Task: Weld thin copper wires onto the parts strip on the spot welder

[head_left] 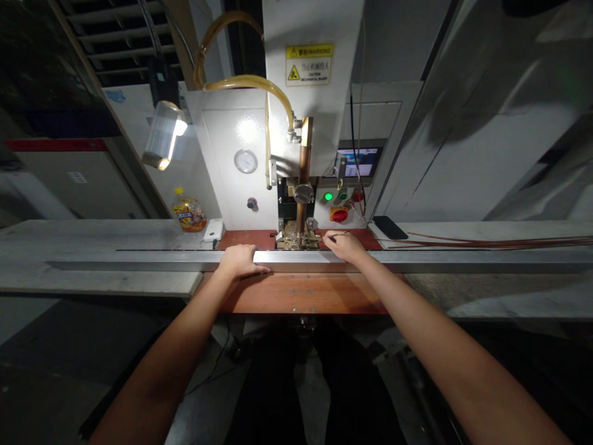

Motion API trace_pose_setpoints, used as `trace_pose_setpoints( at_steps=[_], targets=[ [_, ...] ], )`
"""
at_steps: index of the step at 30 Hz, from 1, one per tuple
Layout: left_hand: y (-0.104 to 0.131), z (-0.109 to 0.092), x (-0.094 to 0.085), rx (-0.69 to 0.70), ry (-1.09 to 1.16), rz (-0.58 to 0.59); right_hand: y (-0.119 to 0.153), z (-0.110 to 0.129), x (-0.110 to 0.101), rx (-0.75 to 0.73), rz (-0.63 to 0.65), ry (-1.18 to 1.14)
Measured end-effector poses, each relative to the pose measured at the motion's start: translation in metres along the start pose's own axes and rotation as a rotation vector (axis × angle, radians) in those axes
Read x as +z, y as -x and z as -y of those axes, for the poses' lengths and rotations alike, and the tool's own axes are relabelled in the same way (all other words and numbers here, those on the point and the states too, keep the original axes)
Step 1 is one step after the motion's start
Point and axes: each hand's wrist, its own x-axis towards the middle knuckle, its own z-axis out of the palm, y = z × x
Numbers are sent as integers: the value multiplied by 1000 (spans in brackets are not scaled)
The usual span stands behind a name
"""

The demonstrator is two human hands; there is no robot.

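Long metal bar (306,264) lies across the table (37,238) and wooden board (301,300), below the brass-coloured column (302,219). Probably stiff, fairly heavy, smooth enough to slide; best gripped across both long edges. Left hand (238,260) half open, clasping it so. Right hand (346,246) nearly closed — pinching a thin rod (343,234), likely bendable.

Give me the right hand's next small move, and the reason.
Probably ease the right hand slightly outward along the long metal bar: its fingers sit close to the upright copper-coloured rod, and the warning label cautions of mechanical injury.
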Motion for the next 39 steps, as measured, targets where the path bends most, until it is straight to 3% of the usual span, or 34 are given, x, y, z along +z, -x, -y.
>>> trace_pose_setpoints(
  at_steps=[17,39],
  targets=[
    [1,-1,0,-25,12,14,-4,15,20,34,61,23],
    [2,0,3,-6,21,-1,-1,13,21,17,47,-25]
  ],
)
